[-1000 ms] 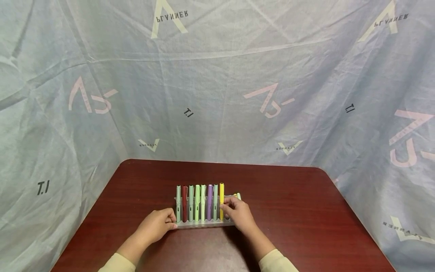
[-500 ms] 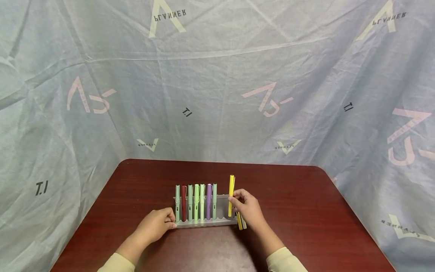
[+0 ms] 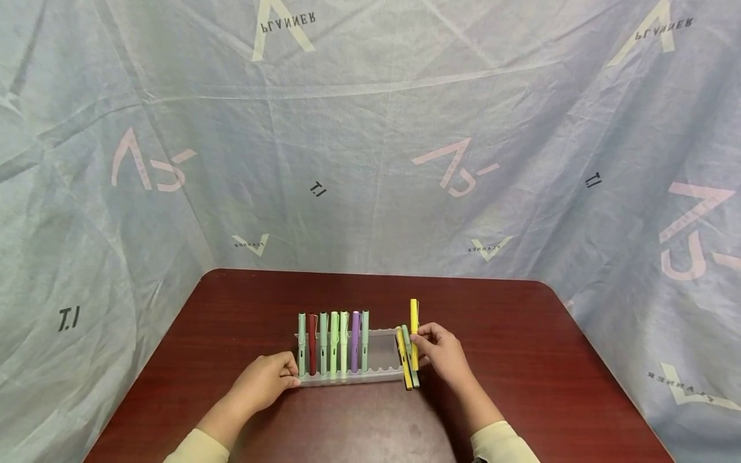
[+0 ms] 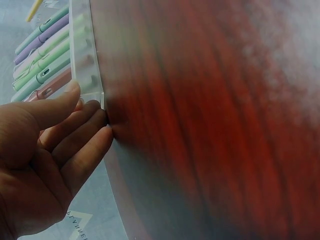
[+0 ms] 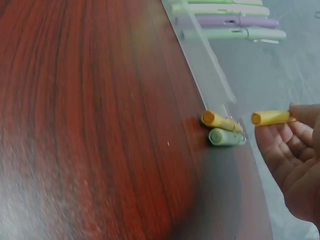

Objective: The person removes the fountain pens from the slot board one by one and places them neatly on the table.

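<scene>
A clear rack (image 3: 382, 347) stands on the table with several pens upright in its left part, among them a dark red pen (image 3: 313, 347) and a purple pen (image 3: 356, 344). The left hand (image 3: 267, 381) pinches the rack's left end; in the left wrist view the thumb of that hand (image 4: 55, 145) lies on the rack's corner. Beyond the rack's right end, the right hand (image 3: 446, 352) holds a yellow pen (image 3: 413, 315) upright between thumb and fingers. Another yellow pen (image 5: 220, 121) and a pale green pen (image 5: 226, 137) lie side by side at that end.
The dark red wooden table (image 3: 498, 328) extends around the rack on all sides. Grey printed cloth (image 3: 370, 141) hangs behind the table and along both sides.
The right hand has lifted the yellow pen out of the rack and carried it rightward, past the rack's right end. The left hand has stayed at the left end.
</scene>
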A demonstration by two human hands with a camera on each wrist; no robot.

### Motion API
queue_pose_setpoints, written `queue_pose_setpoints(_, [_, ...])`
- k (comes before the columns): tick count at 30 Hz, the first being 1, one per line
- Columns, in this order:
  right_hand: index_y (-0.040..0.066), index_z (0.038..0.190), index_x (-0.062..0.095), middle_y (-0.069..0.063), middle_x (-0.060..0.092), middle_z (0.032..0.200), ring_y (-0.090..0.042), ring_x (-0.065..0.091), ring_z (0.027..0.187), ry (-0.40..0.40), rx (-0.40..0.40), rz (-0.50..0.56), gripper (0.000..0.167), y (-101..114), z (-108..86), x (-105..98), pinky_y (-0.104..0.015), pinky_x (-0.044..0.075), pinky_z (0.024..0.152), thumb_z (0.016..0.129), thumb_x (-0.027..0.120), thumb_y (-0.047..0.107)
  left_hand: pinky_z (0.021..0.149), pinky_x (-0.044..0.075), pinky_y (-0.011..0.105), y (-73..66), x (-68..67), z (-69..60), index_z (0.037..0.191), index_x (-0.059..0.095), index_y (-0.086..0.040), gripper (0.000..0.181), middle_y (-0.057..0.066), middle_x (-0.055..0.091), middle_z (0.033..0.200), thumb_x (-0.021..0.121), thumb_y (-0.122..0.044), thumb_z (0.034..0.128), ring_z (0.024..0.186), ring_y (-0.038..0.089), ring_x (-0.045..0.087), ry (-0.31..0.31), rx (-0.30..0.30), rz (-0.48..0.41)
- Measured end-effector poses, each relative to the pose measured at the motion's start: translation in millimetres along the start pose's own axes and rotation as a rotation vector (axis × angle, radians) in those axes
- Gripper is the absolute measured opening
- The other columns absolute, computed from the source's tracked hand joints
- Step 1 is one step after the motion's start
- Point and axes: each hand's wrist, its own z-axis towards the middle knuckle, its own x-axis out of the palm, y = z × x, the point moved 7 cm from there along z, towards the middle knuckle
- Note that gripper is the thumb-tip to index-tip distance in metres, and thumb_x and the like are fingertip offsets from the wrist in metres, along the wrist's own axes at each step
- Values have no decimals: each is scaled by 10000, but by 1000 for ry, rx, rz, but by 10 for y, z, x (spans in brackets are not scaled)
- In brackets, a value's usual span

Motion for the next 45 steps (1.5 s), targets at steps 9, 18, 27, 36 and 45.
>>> queue_pose_setpoints(9, [33, 954, 642, -91, 643, 776, -193, 631, 609, 13, 87, -220, 160, -261, 29, -91, -350, 551, 520, 915, 695, 178, 641, 427, 299, -22, -9, -4, 820, 593, -244, 184, -157, 562, 647, 776, -227, 831, 615, 60, 482, -3, 10, 0])
queue_pose_setpoints(18, [58, 904, 639, -54, 636, 744, -167, 597, 593, 44, 101, -398, 186, -344, 36, -70, -323, 516, 508, 904, 707, 231, 632, 426, 301, -45, -11, 0, 824, 598, -232, 174, -134, 545, 632, 770, -213, 839, 606, 72, 474, 5, -4, -15])
queue_pose_setpoints(27, [53, 919, 629, -68, 630, 770, -183, 603, 613, 71, 118, -375, 219, -349, 53, -50, -328, 524, 504, 928, 680, 266, 646, 437, 305, -36, -20, 0, 820, 598, -238, 184, -157, 586, 673, 781, -226, 826, 624, 59, 494, -4, -3, -2])
queue_pose_setpoints(36, [47, 920, 617, -80, 620, 766, -192, 600, 612, 81, 121, -342, 134, -367, 61, -22, -322, 528, 502, 930, 637, 179, 646, 435, 301, -23, -26, -4, 811, 594, -246, 192, -163, 595, 671, 785, -231, 820, 621, 51, 494, -9, 0, -1])
queue_pose_setpoints(45, [54, 904, 613, -67, 607, 738, -179, 571, 581, 58, 96, -371, 143, -340, 41, -20, -318, 516, 484, 915, 670, 184, 646, 434, 303, -19, -20, -3, 809, 594, -246, 192, -167, 593, 665, 784, -230, 821, 620, 52, 491, -12, 5, 3])
